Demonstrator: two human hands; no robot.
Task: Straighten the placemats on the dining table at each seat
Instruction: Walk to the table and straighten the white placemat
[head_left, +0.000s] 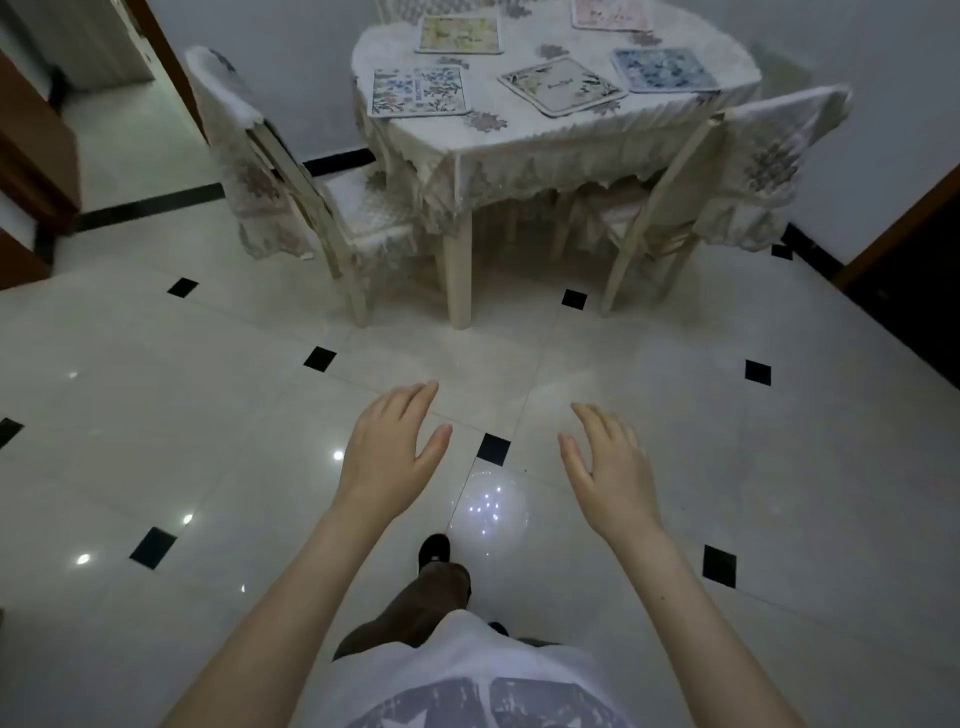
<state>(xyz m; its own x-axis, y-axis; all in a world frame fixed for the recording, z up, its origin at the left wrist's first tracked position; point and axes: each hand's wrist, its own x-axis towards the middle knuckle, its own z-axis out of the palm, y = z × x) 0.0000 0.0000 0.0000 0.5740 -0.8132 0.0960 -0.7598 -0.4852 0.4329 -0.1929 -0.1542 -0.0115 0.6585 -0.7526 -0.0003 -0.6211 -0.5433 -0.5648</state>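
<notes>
— Standing well short of the dining table (550, 137), left hand (387, 449) and right hand (605, 467) spread wide, grasping nothing.

— Anything straightened?

— Apparently not. Five placemats on top; the cream floral placemat (562, 85) skewed, the dark blue one (665, 69) tilted, the blue-green one (418, 91) slightly off.

A glossy pale tiled floor (218, 415) with small black diamond insets (319, 358) reflects ceiling lights. Two cream chairs (311, 208) draped in lace covers (769, 161) stand on it, and dark wood door frames (36, 156) edge the room.
</notes>
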